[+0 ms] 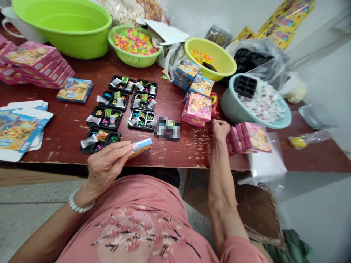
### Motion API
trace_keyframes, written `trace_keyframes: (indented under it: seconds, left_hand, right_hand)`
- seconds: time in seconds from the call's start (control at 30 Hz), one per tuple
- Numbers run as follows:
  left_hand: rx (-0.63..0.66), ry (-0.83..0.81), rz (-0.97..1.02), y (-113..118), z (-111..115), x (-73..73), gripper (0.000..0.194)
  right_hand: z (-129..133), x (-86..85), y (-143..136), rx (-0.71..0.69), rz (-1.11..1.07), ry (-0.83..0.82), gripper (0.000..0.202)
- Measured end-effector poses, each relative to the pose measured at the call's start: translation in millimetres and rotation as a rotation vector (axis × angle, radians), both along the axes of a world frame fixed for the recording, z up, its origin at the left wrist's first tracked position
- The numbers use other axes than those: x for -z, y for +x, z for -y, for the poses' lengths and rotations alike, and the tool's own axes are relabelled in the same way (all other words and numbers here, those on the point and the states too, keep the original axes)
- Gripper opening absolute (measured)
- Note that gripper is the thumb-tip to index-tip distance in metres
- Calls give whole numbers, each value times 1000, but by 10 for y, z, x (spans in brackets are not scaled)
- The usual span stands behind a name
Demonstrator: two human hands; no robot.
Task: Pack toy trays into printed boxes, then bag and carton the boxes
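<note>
My left hand (111, 160) is closed on a small blue-and-yellow printed box (142, 147), held tilted over the table's front edge. Farther right, my right hand (221, 129) rests low on the table with its fingers curled together; anything inside them is hidden. It lies between a stack of pink boxes (196, 109) and a leaning row of pink boxes (256, 137). Just beyond its fingers is a red plastic object (214, 104). Black compartment trays (105, 117) with small colourful pieces and white packets stand in two columns beyond my left hand. One more tray (167, 128) is pixelated.
Flat printed cartons (23, 128) and stacked pink boxes (35, 62) occupy the left. Along the back stand a large green tub (65, 33), a green basket (134, 58) and a yellow bowl (223, 67). A pale blue basin (233, 104) of white packets sits right.
</note>
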State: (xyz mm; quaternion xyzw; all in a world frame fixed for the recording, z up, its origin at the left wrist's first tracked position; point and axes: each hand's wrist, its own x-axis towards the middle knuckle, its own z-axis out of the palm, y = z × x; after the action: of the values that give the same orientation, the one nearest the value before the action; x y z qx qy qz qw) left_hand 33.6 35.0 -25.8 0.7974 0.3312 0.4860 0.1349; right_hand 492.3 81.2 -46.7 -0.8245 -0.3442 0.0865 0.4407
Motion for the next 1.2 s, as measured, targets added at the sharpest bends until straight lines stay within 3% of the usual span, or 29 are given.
trace_keyframes:
  seconds: [0.1,0.2,0.33,0.43,0.6,0.8,0.97,1.2]
  left_hand:
    - [6,40,6,20,-6,0,30]
    - [-8,63,6,48,-17,-26,23]
    - [-7,84,-20,89,-9,-71,19]
    - [2,104,-50,101,18,-77,20]
    - [16,207,-127,58,43,3,26]
    - [29,379,-295,40,47,-15,32]
    - [19,218,-461,98,52,-147,41]
    - [38,129,-250,99,-32,-22,34]
  right_hand:
    - [275,-83,-413,-18,-112,176,20]
    - [637,-250,-1169,-355,-288,396,20]
    - [930,-423,-2224,-744,-400,350,12]
    - [910,-383,-2653,-841,-410,333,21]
    - [879,-348,-2748,-671,-320,257,29]
    - [917,-394,-2678,-667,-323,176,34]
    - [870,-307,-2660,-689,-393,234,44]
    - [633,19,-2515,-679,-4,226,43]
